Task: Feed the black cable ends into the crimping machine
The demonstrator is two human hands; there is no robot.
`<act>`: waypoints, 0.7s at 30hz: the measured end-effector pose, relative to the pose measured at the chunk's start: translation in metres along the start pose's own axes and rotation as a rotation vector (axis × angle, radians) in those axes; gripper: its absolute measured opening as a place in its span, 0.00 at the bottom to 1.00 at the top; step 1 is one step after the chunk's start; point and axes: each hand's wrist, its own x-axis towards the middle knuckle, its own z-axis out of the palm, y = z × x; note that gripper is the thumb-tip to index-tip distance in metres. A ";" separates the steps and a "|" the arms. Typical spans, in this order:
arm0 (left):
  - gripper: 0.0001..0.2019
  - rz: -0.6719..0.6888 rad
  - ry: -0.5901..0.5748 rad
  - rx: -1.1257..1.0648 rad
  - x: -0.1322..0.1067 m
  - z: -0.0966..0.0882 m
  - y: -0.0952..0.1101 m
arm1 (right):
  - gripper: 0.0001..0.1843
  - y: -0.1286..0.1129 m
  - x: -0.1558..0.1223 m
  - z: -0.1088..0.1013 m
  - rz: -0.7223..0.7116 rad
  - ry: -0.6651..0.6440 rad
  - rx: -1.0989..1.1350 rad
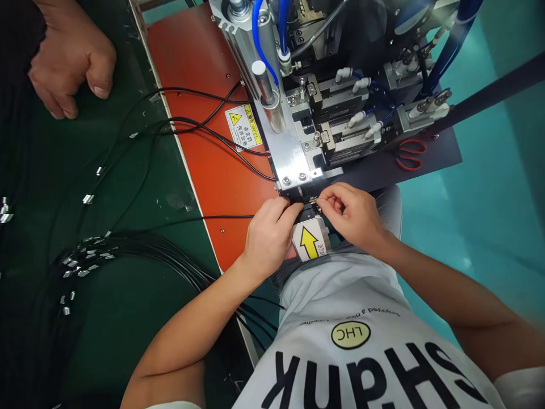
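Observation:
My left hand [272, 230] is closed at the front of the machine [293, 162], its thumb and fingertips at a small black fixture [307, 212]. A thin black cable [230, 216] runs in from the left and passes under this hand. Just across the fixture, my right hand [351, 213] pinches thumb and forefinger together at something tiny, too small to make out. Below the fingertips is a white plate with a yellow arrow [309, 243]. Inside the machine's front edge, the work point is partly hidden by my fingers.
Black cables with metal connector ends [87, 255] lie bundled on the green mat [140, 318]. More cables cross the orange base plate [204, 182] beside a warning label [243, 128]. Red-handled scissors [411, 154] rest on the right. Another person's hand [74, 62] is at upper left.

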 end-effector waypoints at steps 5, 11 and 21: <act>0.13 -0.010 0.014 -0.032 0.001 0.000 -0.001 | 0.12 0.016 -0.002 0.012 0.168 -0.062 0.365; 0.10 -0.026 0.010 -0.058 0.000 -0.004 -0.001 | 0.14 0.014 -0.021 0.008 -0.031 0.084 0.124; 0.26 -0.007 -0.036 0.084 -0.044 -0.016 -0.015 | 0.19 0.015 0.010 0.017 0.381 -0.120 0.785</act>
